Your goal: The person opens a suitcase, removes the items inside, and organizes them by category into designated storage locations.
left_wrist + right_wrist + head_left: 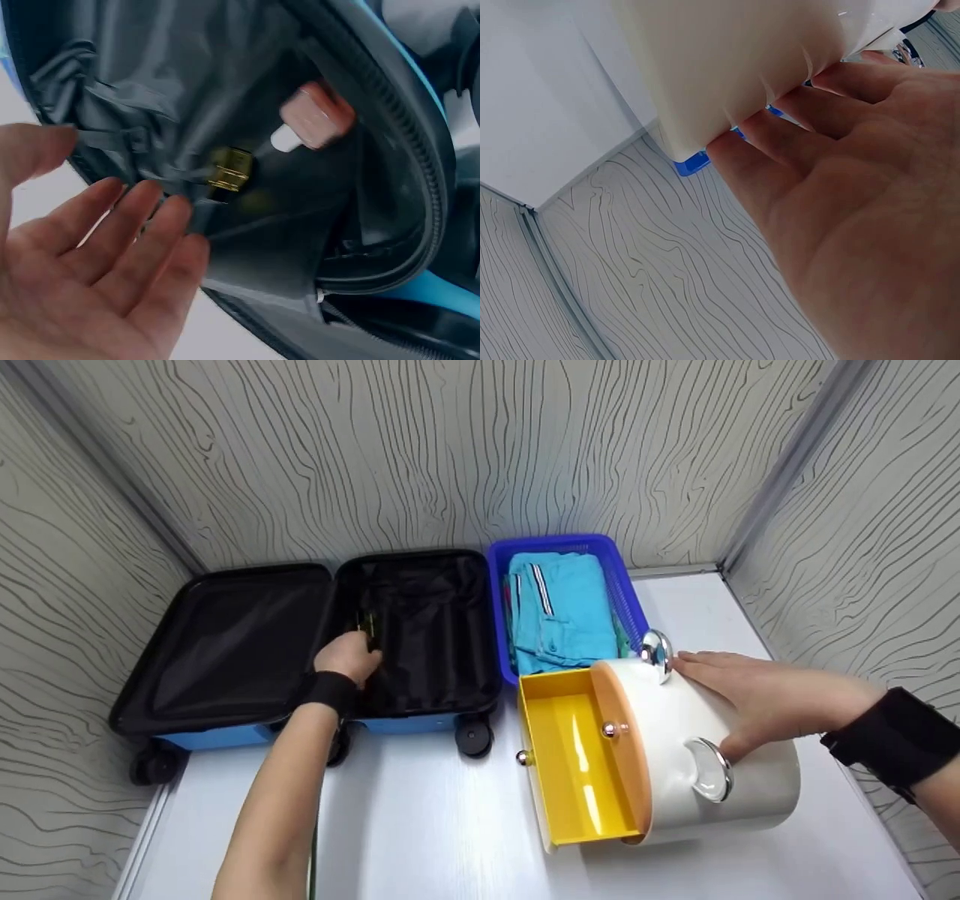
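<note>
My left hand (pixel 347 658) is down inside the open black-lined suitcase (pixel 450 660), its fingers loosely bent and apart in the left wrist view. Just beyond those fingertips lies a small shiny gold box-like thing (pixel 231 169) on the lining. Farther along is a small pinkish bottle (pixel 319 116) with a white cap, slightly blurred. With fingers extended, my right hand (pixel 757 701) rests on the rounded white top of a storage box (pixel 675 735), between its two silver handles. A yellow drawer (pixel 577 765) of this box is pulled out to the left.
The suitcase's other half (pixel 240 645) lies unfolded at the left. Behind the storage box, a blue basket (pixel 626 592) holds folded turquoise clothing (pixel 574 607). Wood-patterned walls (pixel 420 450) enclose the white table (pixel 420 825) at the back and sides.
</note>
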`<state>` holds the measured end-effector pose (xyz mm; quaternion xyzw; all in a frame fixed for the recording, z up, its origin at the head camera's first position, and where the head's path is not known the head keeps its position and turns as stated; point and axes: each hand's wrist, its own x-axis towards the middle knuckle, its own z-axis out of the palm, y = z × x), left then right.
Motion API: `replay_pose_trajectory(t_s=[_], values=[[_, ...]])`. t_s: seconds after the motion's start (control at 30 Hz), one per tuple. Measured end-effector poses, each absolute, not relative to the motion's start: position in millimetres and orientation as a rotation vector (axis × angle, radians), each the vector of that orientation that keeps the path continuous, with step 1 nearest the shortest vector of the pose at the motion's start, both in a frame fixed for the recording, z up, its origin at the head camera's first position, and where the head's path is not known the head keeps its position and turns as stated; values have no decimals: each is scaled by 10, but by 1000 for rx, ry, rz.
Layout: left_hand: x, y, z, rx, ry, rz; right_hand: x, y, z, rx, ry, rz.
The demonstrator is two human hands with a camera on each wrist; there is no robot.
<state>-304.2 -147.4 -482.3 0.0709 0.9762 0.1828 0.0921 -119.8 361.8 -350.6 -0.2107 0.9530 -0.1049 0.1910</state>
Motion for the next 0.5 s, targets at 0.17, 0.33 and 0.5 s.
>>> replay_pose_trajectory(t_s=[0.17, 0.33, 0.5], values=[[-3082, -1474, -4813, 146, 2715, 455, -1191, 3605, -3512, -598, 2688, -286], [-3104, -1496, -4883, 169, 2593, 254, -1194, 3565, -3528, -624, 2686, -291], [-3182, -1537, -5053, 246, 2531, 116, -1197, 3534, -3532, -621, 2673, -289]])
